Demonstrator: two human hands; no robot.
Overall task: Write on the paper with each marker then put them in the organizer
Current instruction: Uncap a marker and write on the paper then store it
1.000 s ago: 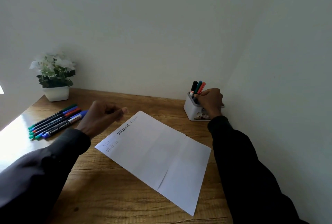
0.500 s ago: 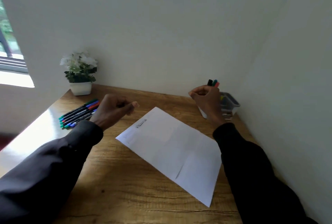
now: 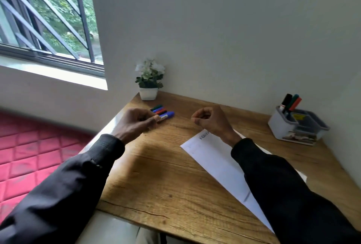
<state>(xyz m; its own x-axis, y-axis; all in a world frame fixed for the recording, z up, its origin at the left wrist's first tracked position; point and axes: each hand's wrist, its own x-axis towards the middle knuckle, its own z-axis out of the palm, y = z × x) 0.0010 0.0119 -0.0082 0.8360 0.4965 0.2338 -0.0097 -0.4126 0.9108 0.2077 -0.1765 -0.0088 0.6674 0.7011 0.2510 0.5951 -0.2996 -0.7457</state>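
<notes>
Reaching out to eleven o'clock, the left hand is right at the row of loose markers lying on the desk, just in front of the potted plant. Its fingers are curled, thumb tip up against the nearest one, the blue marker. From this angle it could be a pinch or only a touch; I cannot tell which.

Over at one o'clock the right hand hangs above the far corner of the paper, balled into a loose fist with nothing in it.

Now the score. At two o'clock sits the organizer, hard against the wall, and three markers stand in its tall front compartment: black, green and red caps up. Those look finished. The paper, running from centre down to four o'clock, carries a dark written word at its far corner, with fainter marks beside it that are too small to read.

What's left? Plenty, by my reckoning. Green, blue, red and black caps show in that loose row, so several markers await a line on the sheet and a trip across to the organizer. The blue one looks next up.
</notes>
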